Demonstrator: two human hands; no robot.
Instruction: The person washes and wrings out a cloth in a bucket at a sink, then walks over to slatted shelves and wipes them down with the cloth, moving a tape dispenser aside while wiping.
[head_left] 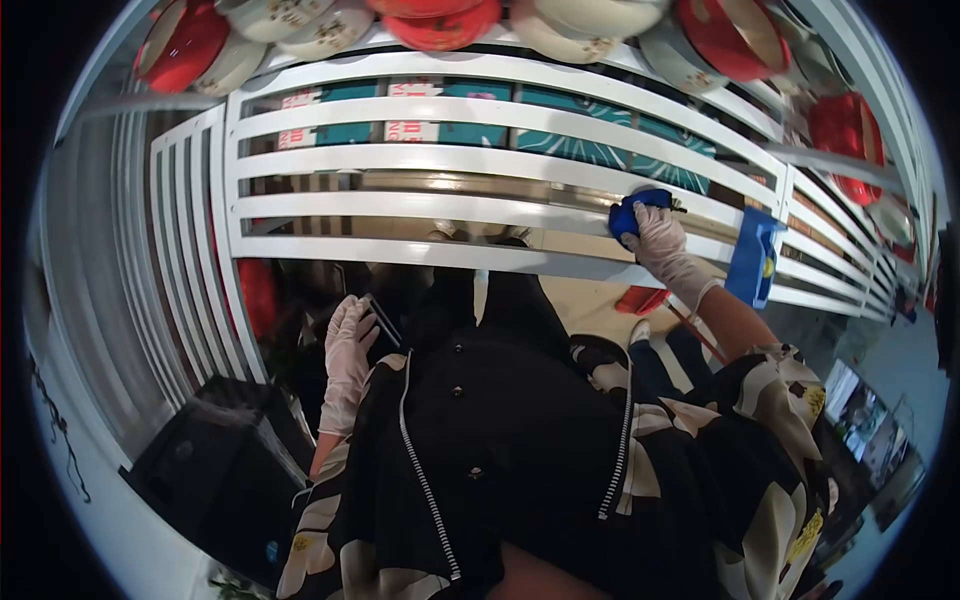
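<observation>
My right hand (662, 240), in a thin whitish glove, is closed on a bunched blue cloth (640, 212). The cloth lies against the slats of a white slatted rack (400, 208). Lower on the left is my left hand (350, 335), gloved too, with its fingers bent near a dark, thin-edged object (383, 322). Whether it holds that object cannot be made out. A blue packet (752, 258) hangs over the slats to the right of my right hand.
Red and cream pots (435, 25) line the rack's top. Teal boxes (570, 130) show behind the slats. A black bin (215, 450) stands lower left. Another person's legs (670, 355) and a red dustpan-like object (640, 299) are beyond the rack's lower right.
</observation>
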